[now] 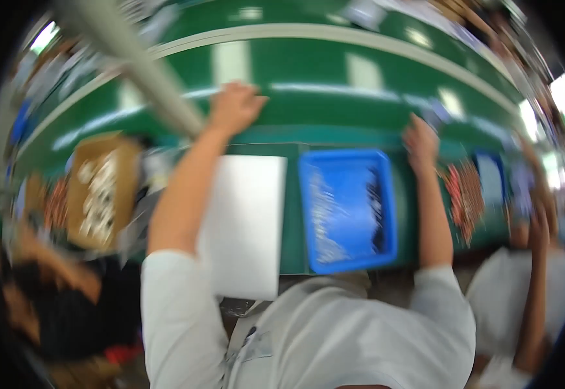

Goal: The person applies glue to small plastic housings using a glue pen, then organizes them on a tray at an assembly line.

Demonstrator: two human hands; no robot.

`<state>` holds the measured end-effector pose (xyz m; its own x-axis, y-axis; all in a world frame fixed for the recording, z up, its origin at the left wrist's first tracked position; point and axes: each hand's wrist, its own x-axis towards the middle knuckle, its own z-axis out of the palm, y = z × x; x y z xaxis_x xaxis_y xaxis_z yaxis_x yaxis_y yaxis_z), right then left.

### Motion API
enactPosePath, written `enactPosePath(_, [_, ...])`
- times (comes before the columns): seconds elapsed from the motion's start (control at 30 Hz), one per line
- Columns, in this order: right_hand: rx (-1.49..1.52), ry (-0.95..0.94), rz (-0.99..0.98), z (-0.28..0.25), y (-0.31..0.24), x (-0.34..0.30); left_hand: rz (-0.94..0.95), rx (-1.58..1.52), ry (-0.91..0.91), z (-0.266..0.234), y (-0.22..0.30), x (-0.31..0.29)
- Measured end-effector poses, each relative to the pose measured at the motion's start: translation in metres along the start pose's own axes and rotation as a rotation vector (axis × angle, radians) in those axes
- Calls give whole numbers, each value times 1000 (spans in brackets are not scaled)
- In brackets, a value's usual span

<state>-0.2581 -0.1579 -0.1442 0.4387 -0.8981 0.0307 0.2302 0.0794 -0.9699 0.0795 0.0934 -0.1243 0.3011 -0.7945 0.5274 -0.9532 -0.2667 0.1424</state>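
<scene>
My left hand (236,109) reaches forward over the green belt (308,107), blurred, with its thumb held apart from the fingers and nothing visible in it. Farther right, my right hand (420,144) is at the belt's near edge with its fingers curled. A small greyish-purple object (435,115) appears right beside those fingers; blur hides whether they touch it. Between my forearms lie a white board or sheet (247,220) and a blue tray (391,214). The tray holds thin clear or silvery pieces on its left side and dark pieces on its right.
A slanted pale post (143,71) rises just left of my left hand. Left of my arm is a cardboard box (127,194) of white parts. Reddish-brown parts (465,194) and another blue tray (492,178) lie to the right. People sit close on both sides.
</scene>
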Motion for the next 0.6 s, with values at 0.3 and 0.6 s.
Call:
enactPosePath(0.3, [104, -47, -23, -20, -23, -21, -103, -35, -134, 18, 25, 2])
enactPosePath(0.6, [-6, -43, -90, -11, -12, -16, -98, 81, -69, 21, 6, -5])
